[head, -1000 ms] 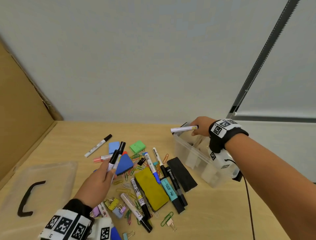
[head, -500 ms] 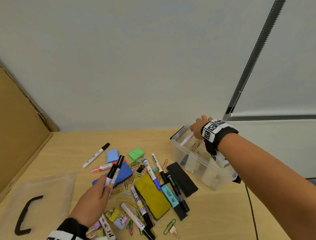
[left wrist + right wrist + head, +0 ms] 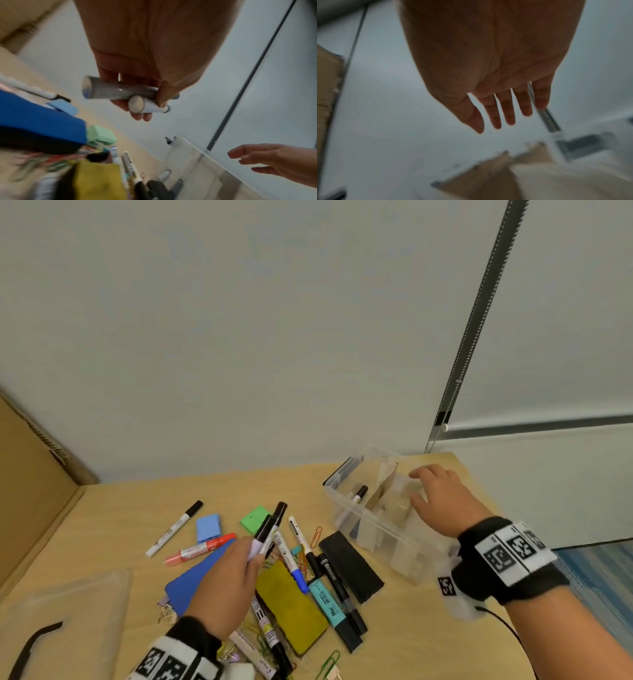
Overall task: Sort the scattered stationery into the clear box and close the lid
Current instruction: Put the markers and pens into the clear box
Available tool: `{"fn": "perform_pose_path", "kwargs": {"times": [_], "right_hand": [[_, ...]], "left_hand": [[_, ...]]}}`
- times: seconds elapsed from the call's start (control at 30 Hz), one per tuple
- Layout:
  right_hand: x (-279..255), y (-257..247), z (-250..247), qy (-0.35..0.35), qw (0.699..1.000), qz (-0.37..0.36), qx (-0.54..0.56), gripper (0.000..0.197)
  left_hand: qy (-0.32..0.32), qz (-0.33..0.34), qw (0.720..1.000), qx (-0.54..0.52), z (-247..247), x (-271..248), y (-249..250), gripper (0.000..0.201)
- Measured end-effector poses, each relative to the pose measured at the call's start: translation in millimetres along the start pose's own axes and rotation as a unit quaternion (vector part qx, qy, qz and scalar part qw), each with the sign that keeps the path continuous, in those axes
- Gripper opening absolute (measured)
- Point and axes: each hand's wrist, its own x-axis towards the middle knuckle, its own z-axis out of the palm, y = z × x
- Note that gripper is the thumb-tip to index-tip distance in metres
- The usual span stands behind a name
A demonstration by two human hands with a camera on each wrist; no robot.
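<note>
A pale wooden table (image 3: 428, 638) is seen carrying everything, with a cardboard panel (image 3: 30, 498) stood along its left edge. The clear lid (image 3: 78, 611), with its black handle (image 3: 34, 645), is laid flat at the near left, well apart from the clear box (image 3: 346, 510), which is set open at the far right with card dividers (image 3: 387, 491) stood inside. A black-capped marker (image 3: 359, 494) is seen lying in the box's left compartment.

Between lid and box the stationery is spread: a blue eraser (image 3: 191, 580), a yellow eraser (image 3: 291, 604), a black eraser (image 3: 351, 566), a teal highlighter (image 3: 325, 601), a red marker (image 3: 202, 549), a white marker (image 3: 173, 529), a blue sticky pad (image 3: 208, 527), a green sticky pad (image 3: 257, 518) and scattered paper clips (image 3: 317, 535).

Two black-capped markers (image 3: 269, 529) are gripped together in the left hand (image 3: 226, 583), the fingers and thumb being curled round their barrels above the pile. The right hand (image 3: 442, 501) is held over the box with its fingers spread apart and relaxed, and nothing is held in it.
</note>
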Motion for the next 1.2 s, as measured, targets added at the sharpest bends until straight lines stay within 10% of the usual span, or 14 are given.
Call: {"fn": "perform_pose_path", "kwargs": {"times": [0.3, 0.5, 0.8, 1.2], "right_hand": [[-2, 42, 50, 0.046, 0.989, 0.136, -0.029, 0.069], [-3, 42, 50, 0.042, 0.990, 0.133, -0.035, 0.070], [-3, 42, 51, 0.050, 0.990, 0.126, -0.028, 0.069], [-2, 47, 55, 0.068, 0.991, 0.113, -0.015, 0.063]], "left_hand": [[0.051, 0.042, 0.994, 0.082, 34, 93, 120, 0.027], [-0.075, 0.057, 0.947, 0.308, 65, 144, 163, 0.029], [-0.225, -0.004, 0.937, 0.266, 88, 194, 155, 0.029], [0.052, 0.159, 0.985, 0.027, 52, 101, 90, 0.034]]}}
